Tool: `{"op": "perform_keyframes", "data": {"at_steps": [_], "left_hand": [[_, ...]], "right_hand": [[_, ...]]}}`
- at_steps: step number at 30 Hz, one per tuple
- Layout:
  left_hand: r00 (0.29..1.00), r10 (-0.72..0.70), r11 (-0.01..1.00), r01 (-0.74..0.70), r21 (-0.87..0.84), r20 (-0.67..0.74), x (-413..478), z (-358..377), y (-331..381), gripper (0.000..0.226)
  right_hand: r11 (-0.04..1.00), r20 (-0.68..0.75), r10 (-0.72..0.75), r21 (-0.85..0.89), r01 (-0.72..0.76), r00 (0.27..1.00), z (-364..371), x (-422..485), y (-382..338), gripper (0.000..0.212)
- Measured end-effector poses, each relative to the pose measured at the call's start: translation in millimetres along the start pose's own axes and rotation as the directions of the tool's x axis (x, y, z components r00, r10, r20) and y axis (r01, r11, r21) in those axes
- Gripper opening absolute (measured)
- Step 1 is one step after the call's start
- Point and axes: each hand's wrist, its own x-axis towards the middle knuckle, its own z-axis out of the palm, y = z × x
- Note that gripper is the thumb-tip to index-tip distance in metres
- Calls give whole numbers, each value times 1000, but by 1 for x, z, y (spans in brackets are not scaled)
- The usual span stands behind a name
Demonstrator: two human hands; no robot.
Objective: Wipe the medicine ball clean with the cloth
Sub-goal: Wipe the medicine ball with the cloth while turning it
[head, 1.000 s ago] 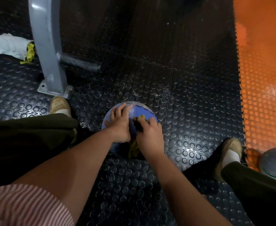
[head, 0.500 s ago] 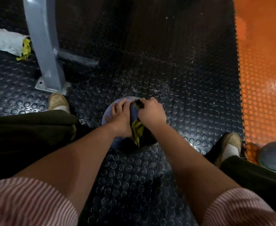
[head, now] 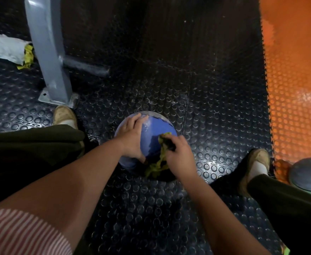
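Fingers of your left hand point(head: 130, 137) lie straight and spread on the blue medicine ball point(head: 156, 129), mid-frame on the studded floor point(head: 151, 208). Your right hand point(head: 178, 157) grips one yellow cloth point(head: 157, 165) against the ball's right side. Upper left: one white-and-yellow bundle point(head: 5, 49), one grey post point(head: 46, 50). A second ball point(head: 307, 173) sits at the right edge.

Grey post point(head: 46, 52) (white rag point(head: 4, 46) beside)
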Motion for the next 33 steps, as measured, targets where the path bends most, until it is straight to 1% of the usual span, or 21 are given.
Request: {"op": "perform_keyframes", "data": {"at_steps": [2,4,5,7,9,11,13,16,19,21,24,26,28,30,33], "left_hand": [[1000,5,1000,-5,0,-12,1,3,4,149],[999,6,999,-5,34,-31,4,7,8,151],[999,3,999,-1,46,-46,7,10,9,152],[999,-14,998,17,64,-46,9,11,11,154],[999,-29,997,32,70,-37,9,11,13,152],[998,-62,998,62,10,-12,5,8,16,147],[996,-92,994,92,-57,6,0,4,17,143],[995,-95,994,96,-60,13,-2,6,19,143],[995,-97,995,98,-24,4,-7,11,26,143],[995,-97,995,97,-13,2,-10,14,31,145],[993,-116,993,116,-25,5,-9,13,33,148],[991,-132,989,133,-73,6,-4,11,31,140],[988,-150,980,153,-125,35,-1,5,31,128],[984,-167,972,174,-159,60,0,1,32,119],[985,-166,979,171,-112,51,-4,5,36,115]], "right_hand": [[999,-87,28,31,-26,996,-8,17,-10,46],[1000,-116,18,9,-18,993,-8,34,-18,43],[1000,-112,6,2,-6,994,-6,40,-20,41],[999,-60,-21,-40,19,998,0,45,-20,42],[990,3,-21,-142,22,1000,5,38,-16,46],[985,12,-12,-174,14,1000,10,23,-9,49],[991,-17,-13,-136,11,1000,13,7,-2,48],[999,-89,-7,-32,5,996,16,1,5,39],[999,-122,6,-37,-10,993,9,28,-3,26],[998,-98,8,-69,-15,995,5,52,-13,16],[979,-2,76,-190,-75,997,0,75,-21,14],[977,30,83,-198,-76,996,-3,70,-23,16],[979,27,81,-191,-74,996,-6,50,-22,20],[970,32,85,-230,-75,996,-6,27,-17,25],[956,7,76,-286,-71,997,-6,17,-17,25]]}}
